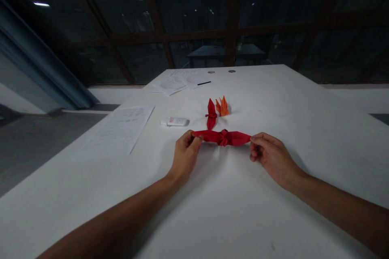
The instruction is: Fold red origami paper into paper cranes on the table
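A red origami crane (224, 137) is stretched sideways between my two hands, its wings spread out level and a folded bulge at its middle. My left hand (187, 149) pinches the tip of the left wing between thumb and fingers. At the other end, my right hand (270, 153) grips the right wing tip the same way. Just beyond it lies a second, smaller-looking red origami crane (212, 115) with its wings pointing away and toward me. Beside that one stands an orange origami crane (223, 107) with its pointed parts upward.
On the white table (304, 129), a white glue-like container with printed text (175, 121) lies left of the cranes. A printed sheet (121, 129) is at the left edge. Farther back are more papers (179, 81), a black pen-like stick (204, 83) and two small round discs (231, 71).
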A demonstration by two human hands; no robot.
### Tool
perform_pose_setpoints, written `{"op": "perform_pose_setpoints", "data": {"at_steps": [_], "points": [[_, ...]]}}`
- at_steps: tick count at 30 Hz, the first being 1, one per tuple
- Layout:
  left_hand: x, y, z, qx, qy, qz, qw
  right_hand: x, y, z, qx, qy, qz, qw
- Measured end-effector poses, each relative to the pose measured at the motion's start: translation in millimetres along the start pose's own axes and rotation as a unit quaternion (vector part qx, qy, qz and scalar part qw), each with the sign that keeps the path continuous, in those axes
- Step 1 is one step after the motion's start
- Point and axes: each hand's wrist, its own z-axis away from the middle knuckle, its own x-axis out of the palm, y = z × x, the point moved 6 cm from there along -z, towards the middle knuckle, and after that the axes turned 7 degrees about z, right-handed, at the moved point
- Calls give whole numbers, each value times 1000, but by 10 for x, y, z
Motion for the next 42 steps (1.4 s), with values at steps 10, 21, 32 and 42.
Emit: {"op": "perform_pose_setpoints", "data": {"at_steps": [10,21,32,42], "points": [[8,-7,-7,-9,-2,18,1000,-16,1,1,0,19,4,1000],[9,-6,-2,-8,-1,17,1000,-38,-9,30,7,49,23,999],[49,-27,14,-8,-42,37,998,27,-6,-33,2,-6,81,997],[97,-12,24,-12,-79,34,996,252,-83,50,-29,-130,249,959]]}}
